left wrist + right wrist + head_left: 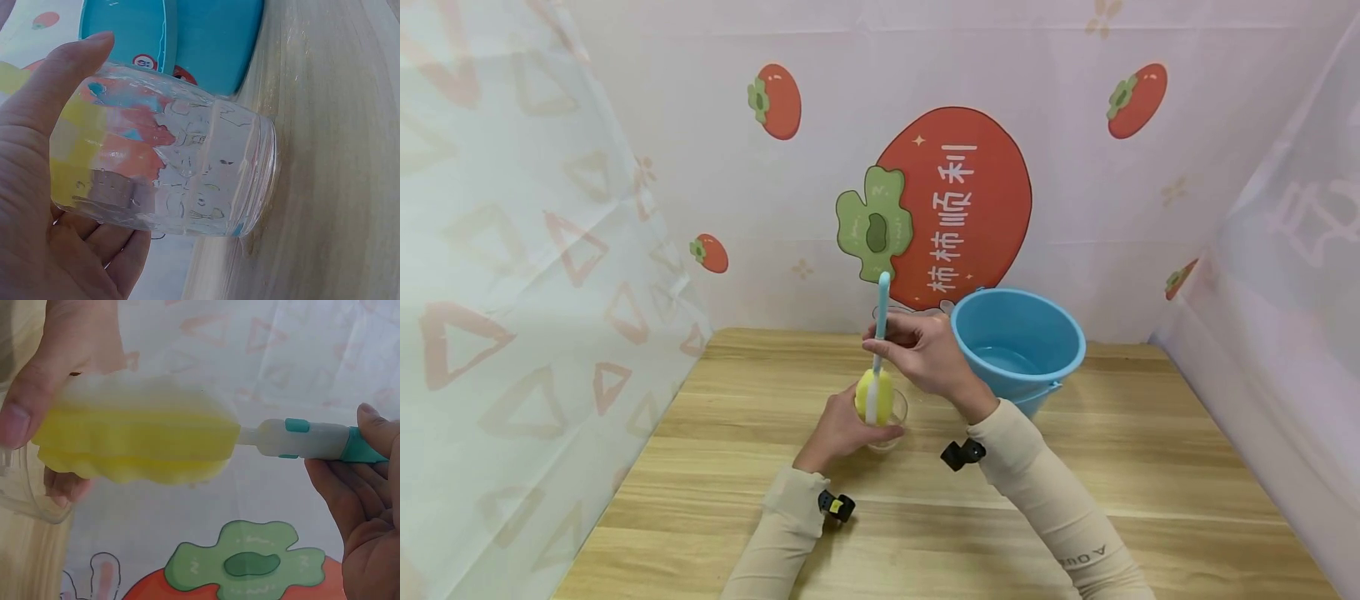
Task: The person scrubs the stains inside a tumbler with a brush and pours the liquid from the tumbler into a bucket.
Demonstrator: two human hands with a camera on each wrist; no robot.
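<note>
My left hand (842,429) curls round a clear glass cup (206,156), thumb on one side and fingers on the other. Its base stands on or close to the table in the left wrist view. In my right hand (925,354) is a sponge cup brush (144,437), pinched by its white and turquoise handle (882,312) between thumb and fingers. The yellow and white sponge head points down at the cup's mouth, near the left thumb. Whether its tip is inside the rim I cannot tell. Water drops cling to the glass.
A blue bucket (1060,333) with a handle stands on the wooden table (760,367), right of the hands and close behind the right forearm. White curtains (625,167) printed with persimmons and triangles enclose the table at the back and sides.
</note>
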